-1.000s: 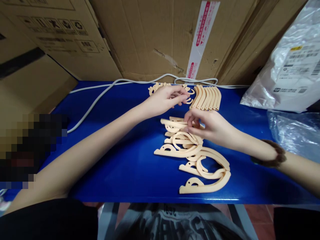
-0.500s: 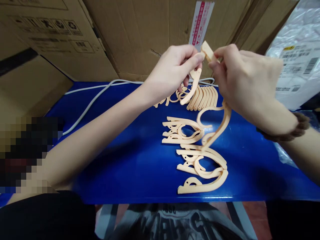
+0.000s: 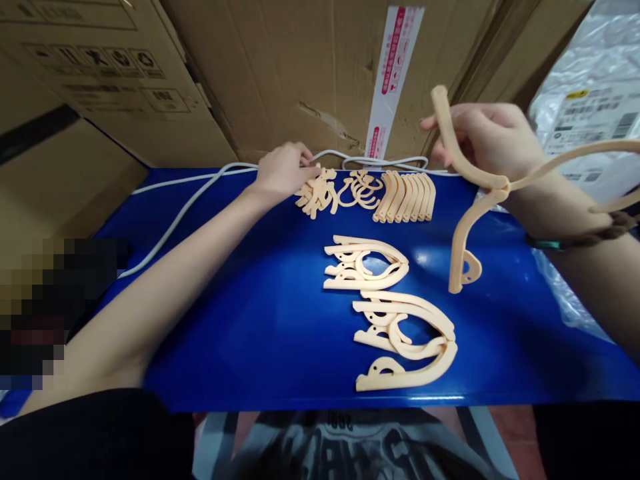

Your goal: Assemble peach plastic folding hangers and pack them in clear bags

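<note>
My left hand [image 3: 284,172] reaches to a heap of small beige hanger parts [image 3: 316,195] at the back of the blue table. Its thumb and fingers close on a small part at the heap's top edge. My right hand [image 3: 487,137], raised on the right, is closed on a partly opened folding hanger [image 3: 473,167]. One arm of the hanger points up past the fingers and the other hangs down with a small looped piece [image 3: 471,267] on it. The hook [image 3: 575,155] sticks out to the right across my wrist. My right fingertips are partly hidden behind the upper arm.
Loose hooks [image 3: 367,190] and a row of curved hanger arms [image 3: 406,197] lie beside the heap. Folded hangers [image 3: 370,263] lie mid-table, with more [image 3: 407,340] nearer the front edge. A white cable [image 3: 187,210], cardboard boxes [image 3: 280,73] and a bubble-wrapped package [image 3: 585,127] border the table.
My left hand has left the hanger and moved left and down to the heap of parts. My right hand has shifted right and turned the hanger, so its hook now points right.
</note>
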The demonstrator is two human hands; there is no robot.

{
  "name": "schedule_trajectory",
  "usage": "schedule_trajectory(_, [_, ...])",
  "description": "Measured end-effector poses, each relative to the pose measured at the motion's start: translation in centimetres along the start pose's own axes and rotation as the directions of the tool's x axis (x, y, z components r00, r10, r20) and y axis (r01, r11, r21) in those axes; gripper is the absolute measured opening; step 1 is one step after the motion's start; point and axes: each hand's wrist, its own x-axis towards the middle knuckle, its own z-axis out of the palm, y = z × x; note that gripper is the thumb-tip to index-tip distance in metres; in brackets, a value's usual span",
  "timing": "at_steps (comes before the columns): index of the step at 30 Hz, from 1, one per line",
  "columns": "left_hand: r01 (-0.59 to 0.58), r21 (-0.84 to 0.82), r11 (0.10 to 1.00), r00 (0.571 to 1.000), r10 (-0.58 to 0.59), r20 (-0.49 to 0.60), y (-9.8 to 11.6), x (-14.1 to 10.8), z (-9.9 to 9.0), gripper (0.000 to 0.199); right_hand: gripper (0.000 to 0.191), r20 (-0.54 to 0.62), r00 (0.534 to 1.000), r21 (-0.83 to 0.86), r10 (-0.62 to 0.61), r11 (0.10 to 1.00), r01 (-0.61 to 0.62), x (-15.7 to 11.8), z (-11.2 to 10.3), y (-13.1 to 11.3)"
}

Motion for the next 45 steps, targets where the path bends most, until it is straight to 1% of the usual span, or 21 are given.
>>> schedule_trajectory(2, [-0.069, -0.103, 0.992, 0.997, 0.065, -0.044, 0.4, -0.5, 0.6, 0.032, 0.019, -0.114, 0.994, 0.176, -0.001, 0.984, 0.022, 0.1, 0.1, -0.4])
schedule_trajectory(3, [-0.093, -0.198, 0.976, 0.996, 0.094, -0.009, 1.2, -1.0, 0.8, 0.033, 0.019, -0.177, 0.984, 0.248, -0.004, 0.967, 0.049, 0.2, 0.2, -0.6])
schedule_trajectory(5, [-0.06, -0.394, 0.917, 0.975, 0.138, 0.175, 3.6, -2.3, 1.1, 0.036, 0.023, -0.274, 0.962, 0.321, -0.016, 0.941, 0.107, 0.4, 0.3, -0.8])
schedule_trajectory(6, [-0.035, -0.445, 0.895, 0.944, 0.176, 0.278, 4.9, -3.0, 1.2, 0.05, 0.023, -0.3, 0.954, 0.344, -0.019, 0.93, 0.127, 0.5, 0.4, -0.8])
schedule_trajectory(7, [0.044, -0.55, 0.834, 0.879, 0.23, 0.418, 6.0, -3.7, 1.2, 0.058, 0.019, -0.31, 0.95, 0.367, -0.027, 0.919, 0.146, 0.5, 0.3, -0.7])
schedule_trajectory(8, [0.13, -0.619, 0.775, 0.824, 0.262, 0.502, 6.9, -4.2, 1.1, 0.057, 0.015, -0.299, 0.953, 0.377, -0.045, 0.912, 0.161, 0.5, 0.2, -0.5])
schedule_trajectory(9, [0.189, -0.662, 0.726, 0.804, 0.273, 0.528, 7.6, -4.6, 1.0, 0.048, 0.014, -0.29, 0.954, 0.345, -0.079, 0.921, 0.181, 0.4, 0.0, -0.2])
schedule_trajectory(10, [0.231, -0.698, 0.677, 0.8, 0.276, 0.532, 8.0, -4.9, 0.8, 0.034, 0.017, -0.286, 0.95, 0.277, -0.125, 0.938, 0.207, 0.2, -0.3, 0.1])
schedule_trajectory(12, [0.266, -0.751, 0.604, 0.844, 0.231, 0.484, 8.2, -5.0, 0.5, 0.011, 0.024, -0.266, 0.934, 0.042, -0.239, 0.965, 0.259, -0.2, -1.0, 0.8])
schedule_trajectory(14, [0.292, -0.789, 0.54, 0.877, 0.178, 0.447, 8.2, -4.8, 0.2, 0.024, 0.025, -0.213, 0.915, -0.203, -0.343, 0.932, 0.301, -0.7, -1.4, 1.3])
schedule_trajectory(17, [0.368, -0.791, 0.489, 0.837, 0.197, 0.511, 8.6, -4.6, -0.2, 0.048, 0.017, -0.011, 0.918, -0.56, -0.396, 0.764, 0.322, -1.5, -0.9, 1.6])
schedule_trajectory(20, [0.438, -0.751, 0.494, 0.758, 0.246, 0.604, 9.2, -4.7, -0.1, 0.061, 0.029, 0.137, 0.927, -0.753, -0.349, 0.571, 0.326, -2.2, 0.5, 1.5])
schedule_trajectory(23, [0.476, -0.739, 0.477, 0.737, 0.242, 0.631, 9.3, -4.6, 0.7, 0.059, 0.036, 0.163, 0.944, -0.788, -0.287, 0.538, 0.299, -2.3, 1.5, 1.2])
schedule_trajectory(24, [0.471, -0.736, 0.487, 0.734, 0.246, 0.633, 9.2, -4.5, 1.0, 0.057, 0.037, 0.164, 0.951, -0.78, -0.264, 0.555, 0.288, -2.2, 1.6, 1.3])
schedule_trajectory(26, [0.41, -0.702, 0.582, 0.749, 0.225, 0.624, 8.8, -4.2, 1.9, 0.05, 0.039, 0.203, 0.967, -0.696, -0.155, 0.672, 0.253, -1.5, 1.3, 1.6])
schedule_trajectory(28, [0.321, -0.601, 0.732, 0.793, 0.139, 0.593, 8.6, -3.9, 2.7, 0.045, 0.039, 0.259, 0.966, -0.573, -0.013, 0.803, 0.164, -0.4, 0.8, 2.5])
schedule_trajectory(30, [0.284, -0.502, 0.817, 0.83, 0.053, 0.555, 8.7, -3.7, 3.3, 0.043, 0.04, 0.241, 0.966, -0.541, 0.096, 0.839, 0.052, 0.9, 0.4, 3.7])
schedule_trajectory(33, [0.303, -0.538, 0.787, 0.853, 0.027, 0.521, 9.5, -3.4, 3.8, 0.042, 0.038, 0.102, 0.979, -0.629, 0.174, 0.774, -0.071, 2.4, 0.7, 5.6])
schedule_trajectory(35, [0.329, -0.578, 0.747, 0.863, 0.011, 0.505, 10.3, -3.0, 3.9, 0.043, 0.032, 0.065, 0.981, -0.693, 0.182, 0.716, -0.087, 2.8, 1.5, 6.5])
schedule_trajectory(40, [0.455, -0.549, 0.701, 0.822, -0.092, 0.563, 11.3, -1.5, 4.9, 0.057, 0.036, 0.045, 0.983, -0.773, 0.178, 0.629, -0.079, 2.6, 3.6, 7.3])
schedule_trajectory(45, [0.483, -0.548, 0.683, 0.801, -0.092, 0.592, 11.1, -0.6, 6.5, 0.064, 0.041, 0.033, 0.987, -0.788, 0.154, 0.612, -0.069, 2.3, 4.3, 7.0])
